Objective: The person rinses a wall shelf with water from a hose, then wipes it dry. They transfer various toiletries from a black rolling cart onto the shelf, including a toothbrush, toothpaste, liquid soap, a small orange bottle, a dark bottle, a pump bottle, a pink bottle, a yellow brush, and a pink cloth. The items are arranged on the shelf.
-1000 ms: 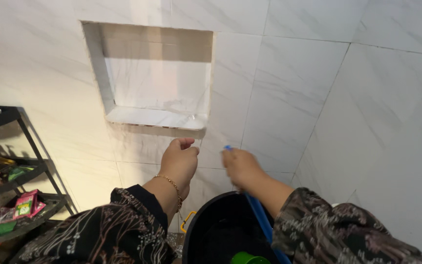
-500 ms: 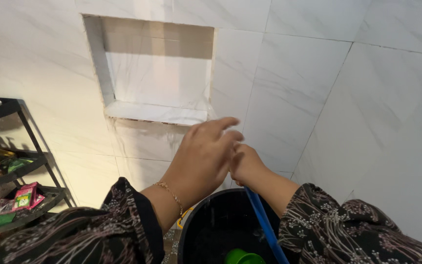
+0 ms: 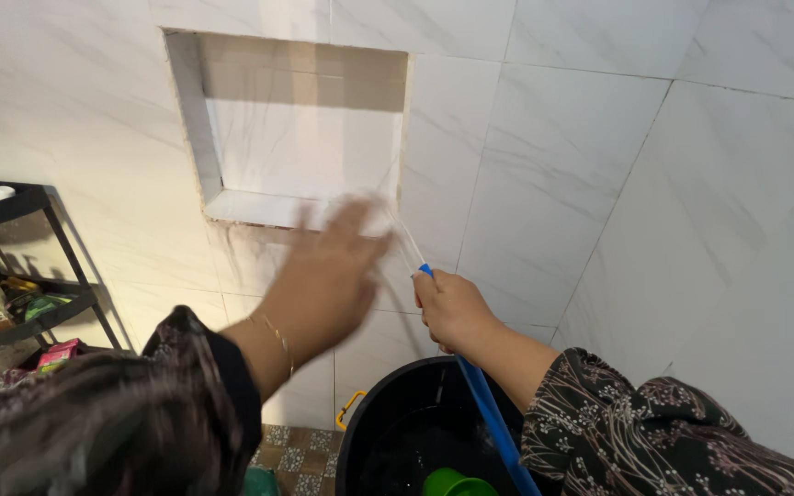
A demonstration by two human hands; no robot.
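My blue hose [image 3: 489,413] slants up out of the black bucket [image 3: 388,413], spraying water toward the wall niche [image 3: 305,119].

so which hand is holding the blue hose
The right hand, fist closed around the blue hose that rises from the black bucket. The left hand holds nothing, fingers spread below the wall niche.

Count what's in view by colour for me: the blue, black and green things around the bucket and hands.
Blue: 1, the hose gripped in the right hand
Black: 2, the bucket and the shelf rack
Green: 1, the scoop inside the bucket
Total: 4
The left hand is blurred, fingers spread, near the wall niche.
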